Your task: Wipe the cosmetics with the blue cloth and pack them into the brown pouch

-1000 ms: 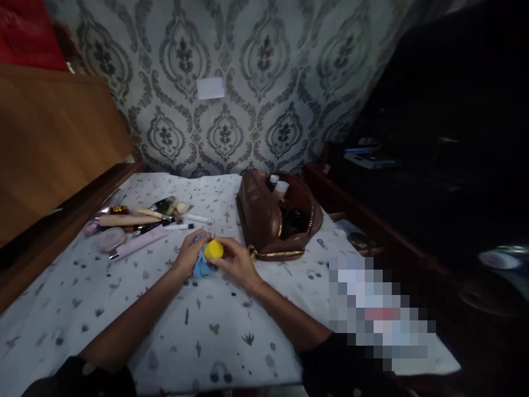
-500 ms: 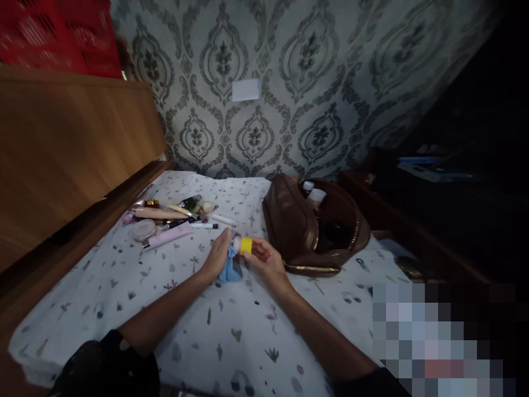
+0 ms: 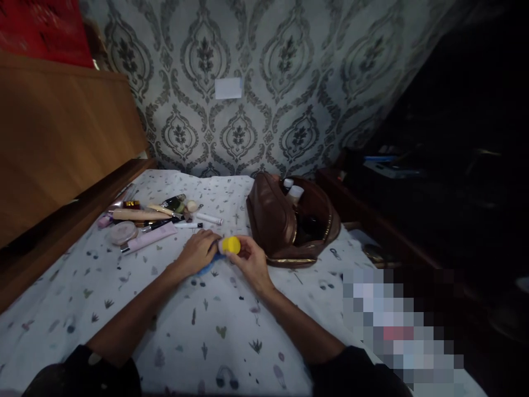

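Container point(image 3: 228, 246) with a yellow lid point(image 3: 233, 245) is between my hands, near the open brown bag point(image 3: 273, 218). My right hand point(image 3: 251, 260) pinches the lidded end, perhaps to steady it; my left hand point(image 3: 197, 253) covers blue cloth point(image 3: 210, 268) opposite, its grip too hidden to tell.

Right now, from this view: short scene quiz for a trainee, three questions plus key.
1. True or false: the brown bag is zipped shut.
2. What colour is the round piece at the right grip? a) red b) green c) yellow
3. Fill in: from the wearer's view, the pale pink tube lies to the ____ of the brown bag.

Key: 1 false; 2 c; 3 left.
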`<move>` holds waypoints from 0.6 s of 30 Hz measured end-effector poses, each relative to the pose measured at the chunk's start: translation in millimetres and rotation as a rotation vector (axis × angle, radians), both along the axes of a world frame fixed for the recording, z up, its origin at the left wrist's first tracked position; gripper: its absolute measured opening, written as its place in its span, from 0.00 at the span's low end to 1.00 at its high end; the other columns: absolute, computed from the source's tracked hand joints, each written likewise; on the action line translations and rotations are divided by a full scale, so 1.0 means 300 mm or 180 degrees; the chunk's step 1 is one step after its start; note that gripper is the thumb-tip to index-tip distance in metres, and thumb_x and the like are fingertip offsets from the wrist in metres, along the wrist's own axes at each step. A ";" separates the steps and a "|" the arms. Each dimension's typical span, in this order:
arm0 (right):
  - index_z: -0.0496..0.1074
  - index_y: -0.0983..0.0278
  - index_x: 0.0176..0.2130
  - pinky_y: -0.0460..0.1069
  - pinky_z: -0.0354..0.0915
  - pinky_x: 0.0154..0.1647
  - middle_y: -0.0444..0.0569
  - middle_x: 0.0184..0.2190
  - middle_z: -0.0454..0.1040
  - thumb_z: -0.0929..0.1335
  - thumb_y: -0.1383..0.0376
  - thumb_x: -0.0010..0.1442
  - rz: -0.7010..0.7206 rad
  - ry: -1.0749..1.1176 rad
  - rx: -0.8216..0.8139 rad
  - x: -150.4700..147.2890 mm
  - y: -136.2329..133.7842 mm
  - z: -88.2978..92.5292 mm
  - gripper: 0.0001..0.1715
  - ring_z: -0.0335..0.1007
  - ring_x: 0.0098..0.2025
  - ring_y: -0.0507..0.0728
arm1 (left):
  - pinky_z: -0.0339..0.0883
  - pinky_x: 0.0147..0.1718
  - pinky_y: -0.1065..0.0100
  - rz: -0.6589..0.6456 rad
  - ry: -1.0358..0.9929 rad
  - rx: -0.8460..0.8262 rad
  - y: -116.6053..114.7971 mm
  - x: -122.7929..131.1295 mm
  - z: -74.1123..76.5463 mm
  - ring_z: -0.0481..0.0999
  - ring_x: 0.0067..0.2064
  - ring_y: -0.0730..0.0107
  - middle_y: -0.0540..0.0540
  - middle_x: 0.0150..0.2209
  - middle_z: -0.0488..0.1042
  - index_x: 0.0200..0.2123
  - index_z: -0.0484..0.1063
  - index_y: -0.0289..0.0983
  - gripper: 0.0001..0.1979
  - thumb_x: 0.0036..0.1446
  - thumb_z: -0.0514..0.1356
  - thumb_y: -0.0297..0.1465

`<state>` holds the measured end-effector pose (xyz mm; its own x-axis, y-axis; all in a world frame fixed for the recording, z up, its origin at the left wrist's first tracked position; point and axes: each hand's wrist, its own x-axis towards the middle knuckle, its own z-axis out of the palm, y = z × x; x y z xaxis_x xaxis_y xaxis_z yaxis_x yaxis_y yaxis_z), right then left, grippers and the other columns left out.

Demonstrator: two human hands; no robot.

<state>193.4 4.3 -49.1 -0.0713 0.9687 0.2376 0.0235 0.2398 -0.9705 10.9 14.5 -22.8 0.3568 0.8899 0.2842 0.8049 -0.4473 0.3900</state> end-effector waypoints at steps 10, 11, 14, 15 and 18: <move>0.71 0.62 0.47 0.47 0.65 0.31 0.45 0.34 0.72 0.73 0.63 0.49 -0.0130 -0.0786 0.0505 -0.008 0.000 -0.025 0.24 0.67 0.30 0.52 | 0.65 0.53 0.60 -0.0694 -0.0445 -0.0014 -0.033 0.009 0.076 0.72 0.53 0.60 0.42 0.51 0.73 0.55 0.69 0.39 0.19 0.64 0.53 0.35; 0.69 0.61 0.49 0.46 0.65 0.31 0.44 0.34 0.72 0.72 0.64 0.49 -0.0071 -0.0808 0.0479 -0.008 0.000 -0.028 0.27 0.67 0.30 0.51 | 0.66 0.52 0.60 -0.0675 -0.0414 -0.0096 -0.036 0.014 0.075 0.73 0.51 0.60 0.42 0.50 0.74 0.56 0.69 0.39 0.19 0.64 0.53 0.37; 0.64 0.61 0.54 0.47 0.67 0.34 0.43 0.35 0.71 0.72 0.66 0.49 0.0110 -0.0907 0.0390 -0.010 -0.001 -0.034 0.33 0.69 0.33 0.52 | 0.68 0.50 0.60 -0.0602 -0.0331 -0.0198 -0.038 0.021 0.062 0.74 0.49 0.59 0.41 0.48 0.75 0.55 0.70 0.39 0.21 0.63 0.54 0.41; 0.64 0.62 0.55 0.48 0.67 0.36 0.44 0.37 0.72 0.73 0.66 0.48 0.0133 -0.0977 0.0384 -0.010 -0.002 -0.033 0.35 0.69 0.35 0.53 | 0.68 0.50 0.60 -0.0609 -0.0329 -0.0211 -0.037 0.022 0.057 0.75 0.48 0.59 0.42 0.48 0.76 0.54 0.71 0.39 0.21 0.63 0.54 0.42; 0.67 0.64 0.53 0.51 0.67 0.44 0.49 0.42 0.72 0.76 0.64 0.48 0.0177 -0.1366 0.0484 -0.010 -0.005 -0.018 0.34 0.69 0.43 0.57 | 0.68 0.51 0.58 -0.0565 -0.0368 -0.0160 -0.037 0.019 0.043 0.75 0.49 0.58 0.42 0.48 0.76 0.50 0.72 0.39 0.22 0.63 0.52 0.46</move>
